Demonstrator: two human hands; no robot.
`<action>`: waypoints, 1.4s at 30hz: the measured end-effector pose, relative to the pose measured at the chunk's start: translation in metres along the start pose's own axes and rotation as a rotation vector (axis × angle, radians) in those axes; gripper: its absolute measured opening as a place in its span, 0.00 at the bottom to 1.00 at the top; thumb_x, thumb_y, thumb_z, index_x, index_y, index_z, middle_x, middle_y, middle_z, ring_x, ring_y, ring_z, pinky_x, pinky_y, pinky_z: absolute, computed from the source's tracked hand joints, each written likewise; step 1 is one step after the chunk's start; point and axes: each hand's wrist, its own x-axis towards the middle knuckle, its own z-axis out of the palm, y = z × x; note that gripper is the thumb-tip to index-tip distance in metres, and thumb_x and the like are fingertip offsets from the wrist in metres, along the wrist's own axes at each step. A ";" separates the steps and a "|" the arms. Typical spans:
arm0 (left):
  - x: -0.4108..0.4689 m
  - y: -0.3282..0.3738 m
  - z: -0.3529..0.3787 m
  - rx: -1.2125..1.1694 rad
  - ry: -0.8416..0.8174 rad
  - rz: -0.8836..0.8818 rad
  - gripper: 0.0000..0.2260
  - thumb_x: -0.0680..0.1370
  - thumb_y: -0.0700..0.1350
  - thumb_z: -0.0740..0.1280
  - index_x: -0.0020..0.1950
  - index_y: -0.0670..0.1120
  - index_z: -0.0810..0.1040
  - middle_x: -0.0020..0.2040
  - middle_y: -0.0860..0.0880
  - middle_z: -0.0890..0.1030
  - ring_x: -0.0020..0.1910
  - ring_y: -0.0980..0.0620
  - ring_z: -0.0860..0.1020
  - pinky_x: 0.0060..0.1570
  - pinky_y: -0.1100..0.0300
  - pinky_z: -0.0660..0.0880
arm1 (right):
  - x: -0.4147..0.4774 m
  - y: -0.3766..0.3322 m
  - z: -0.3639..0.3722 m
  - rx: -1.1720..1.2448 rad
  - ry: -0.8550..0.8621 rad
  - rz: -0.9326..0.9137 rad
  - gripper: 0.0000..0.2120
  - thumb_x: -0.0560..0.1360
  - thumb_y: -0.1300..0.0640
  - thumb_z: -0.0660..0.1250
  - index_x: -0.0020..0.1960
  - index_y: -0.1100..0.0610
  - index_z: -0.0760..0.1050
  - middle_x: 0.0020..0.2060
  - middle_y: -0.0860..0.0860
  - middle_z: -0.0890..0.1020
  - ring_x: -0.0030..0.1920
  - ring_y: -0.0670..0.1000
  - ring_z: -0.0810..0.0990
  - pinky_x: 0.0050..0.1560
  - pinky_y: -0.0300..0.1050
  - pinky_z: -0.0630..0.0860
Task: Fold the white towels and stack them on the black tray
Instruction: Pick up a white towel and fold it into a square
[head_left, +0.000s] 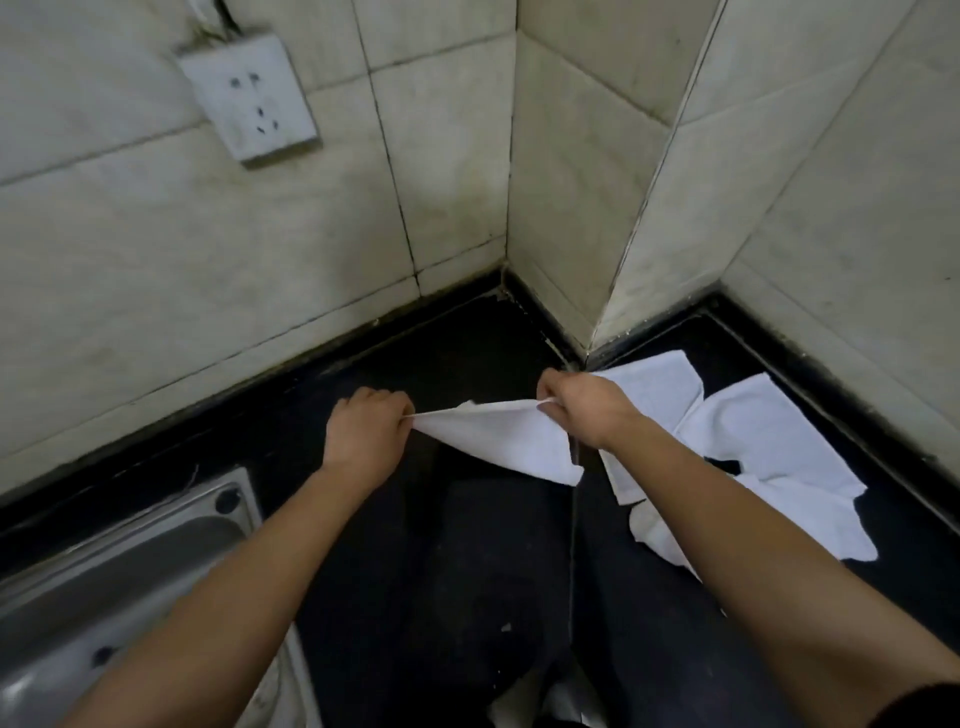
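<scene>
White towel (498, 441), just one, stretched taut above surface (441, 545); left hand (366, 431) pinching one corner, right hand (582, 410) pinching other; loose towels (769, 431) heaped right, count unclear.

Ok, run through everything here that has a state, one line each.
White cloth towel: lifted, stretched between both grips.
Left grip: pinching the towel's left corner.
Right grip: pinching its right corner.
Loose white towels: unfolded, heaped on black counter.
White wall socket: nothing plugged in.
</scene>
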 end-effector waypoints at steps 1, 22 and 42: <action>0.003 -0.001 -0.014 0.028 0.028 -0.009 0.06 0.79 0.46 0.66 0.51 0.48 0.82 0.47 0.47 0.82 0.52 0.45 0.77 0.47 0.52 0.70 | -0.001 -0.004 -0.015 -0.002 0.054 -0.018 0.10 0.82 0.51 0.62 0.61 0.53 0.72 0.55 0.54 0.80 0.54 0.58 0.79 0.48 0.50 0.74; -0.186 0.001 0.063 0.099 -0.065 0.041 0.13 0.60 0.36 0.78 0.39 0.46 0.81 0.38 0.48 0.80 0.41 0.44 0.78 0.37 0.53 0.73 | -0.116 -0.013 0.126 -0.055 0.028 -0.125 0.12 0.80 0.53 0.64 0.60 0.51 0.81 0.59 0.52 0.80 0.58 0.57 0.79 0.52 0.52 0.79; -0.180 -0.014 0.087 -0.742 -0.373 -0.619 0.10 0.73 0.38 0.73 0.51 0.50 0.78 0.44 0.50 0.80 0.43 0.53 0.79 0.43 0.64 0.74 | -0.122 -0.004 0.158 0.554 -0.014 0.272 0.09 0.75 0.47 0.73 0.52 0.50 0.84 0.46 0.46 0.84 0.47 0.46 0.82 0.53 0.41 0.77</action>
